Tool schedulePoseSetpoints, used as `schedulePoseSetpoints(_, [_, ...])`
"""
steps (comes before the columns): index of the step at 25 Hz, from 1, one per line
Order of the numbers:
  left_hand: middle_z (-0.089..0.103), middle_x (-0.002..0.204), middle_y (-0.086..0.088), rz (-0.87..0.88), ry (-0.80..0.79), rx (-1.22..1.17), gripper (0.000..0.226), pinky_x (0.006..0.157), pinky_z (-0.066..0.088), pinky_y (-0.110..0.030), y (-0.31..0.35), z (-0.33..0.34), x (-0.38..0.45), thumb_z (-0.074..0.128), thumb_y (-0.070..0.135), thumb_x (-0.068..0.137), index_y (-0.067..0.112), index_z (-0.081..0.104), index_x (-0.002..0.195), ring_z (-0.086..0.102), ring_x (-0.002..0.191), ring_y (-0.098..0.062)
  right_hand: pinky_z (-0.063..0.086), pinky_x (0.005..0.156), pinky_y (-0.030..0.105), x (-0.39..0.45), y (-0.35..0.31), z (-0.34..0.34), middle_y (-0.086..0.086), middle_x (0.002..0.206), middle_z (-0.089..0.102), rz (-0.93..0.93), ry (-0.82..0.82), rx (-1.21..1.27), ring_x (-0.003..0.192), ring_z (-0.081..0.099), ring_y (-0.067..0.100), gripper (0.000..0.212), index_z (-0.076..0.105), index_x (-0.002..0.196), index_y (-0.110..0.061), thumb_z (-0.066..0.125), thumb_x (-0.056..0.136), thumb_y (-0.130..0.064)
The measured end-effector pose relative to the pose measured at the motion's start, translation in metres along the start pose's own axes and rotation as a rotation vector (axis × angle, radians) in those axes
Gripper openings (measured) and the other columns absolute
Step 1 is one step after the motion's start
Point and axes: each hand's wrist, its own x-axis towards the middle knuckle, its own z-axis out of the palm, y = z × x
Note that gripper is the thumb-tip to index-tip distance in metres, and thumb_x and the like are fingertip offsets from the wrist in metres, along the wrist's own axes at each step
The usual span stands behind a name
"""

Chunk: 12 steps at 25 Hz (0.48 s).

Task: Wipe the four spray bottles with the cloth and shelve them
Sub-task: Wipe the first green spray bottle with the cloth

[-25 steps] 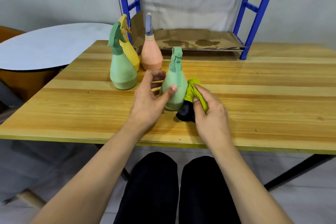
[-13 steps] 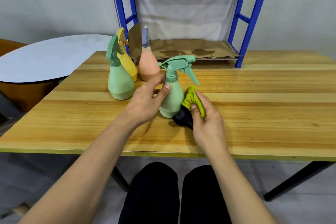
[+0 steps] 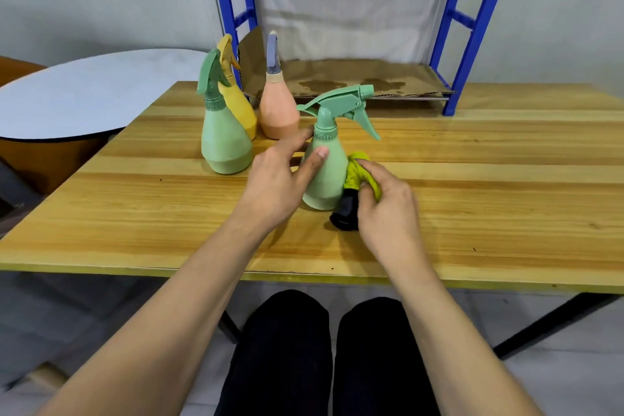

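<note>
Nearest you, your right hand (image 3: 388,203) is bunched around the cloth (image 3: 358,179), a yellow-green wad with a black end trailing onto the wooden table (image 3: 506,196), and it presses that wad against the right flank of the near green bottle (image 3: 326,172). Your left hand (image 3: 280,179) grips the same bottle from the other side, thumb across its front and fingers behind the neck, which looks meant to brace it upright on the table so the rubbing does not tip or slide it; its nozzle points right, clear of both hands. Further back and to the left stand three more bottles, close together: a second green bottle (image 3: 224,142), a yellow bottle (image 3: 238,101) just behind it, and a peach bottle (image 3: 277,108) beside them. That makes four bottles, one cloth. Beyond them the blue shelf (image 3: 472,34) holds one stained sheet of cardboard (image 3: 354,81) and no bottles, so by my reading none is shelved yet.
</note>
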Motion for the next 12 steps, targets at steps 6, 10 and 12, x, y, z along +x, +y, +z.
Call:
schedulePoseSetpoints(6, [0.069, 0.133, 0.004, -0.013, 0.001, 0.015, 0.053, 0.103, 0.053, -0.041, 0.001, -0.003, 0.001, 0.055, 0.055, 0.100, 0.026, 0.057, 0.145, 0.066, 0.121, -0.014, 0.039, 0.104, 0.015, 0.013, -0.010, 0.004, -0.001, 0.129, 0.067, -0.160, -0.001, 0.058, 0.119, 0.060, 0.013, 0.042, 0.065, 0.132, -0.021, 0.053, 0.094, -0.005])
schedulePoseSetpoints(10, [0.067, 0.135, 0.000, -0.048, -0.006, 0.035, 0.053, 0.100, 0.053, -0.038, 0.009, -0.002, 0.000, 0.057, 0.052, 0.100, 0.026, 0.055, 0.146, 0.065, 0.121, -0.019, 0.032, 0.097, 0.008, -0.001, 0.017, 0.001, 0.003, 0.133, 0.063, -0.104, -0.036, -0.127, 0.120, 0.058, 0.020, 0.047, 0.062, 0.134, -0.022, 0.053, 0.093, -0.003])
schedulePoseSetpoints(12, [0.067, 0.132, 0.001, -0.086, -0.023, 0.075, 0.056, 0.097, 0.051, -0.035, 0.013, 0.000, 0.002, 0.064, 0.052, 0.095, 0.026, 0.054, 0.143, 0.063, 0.119, -0.019, 0.036, 0.099, 0.018, 0.004, 0.017, 0.000, 0.002, 0.136, 0.062, -0.116, -0.067, -0.145, 0.122, 0.057, 0.021, 0.046, 0.060, 0.136, -0.025, 0.054, 0.094, -0.007])
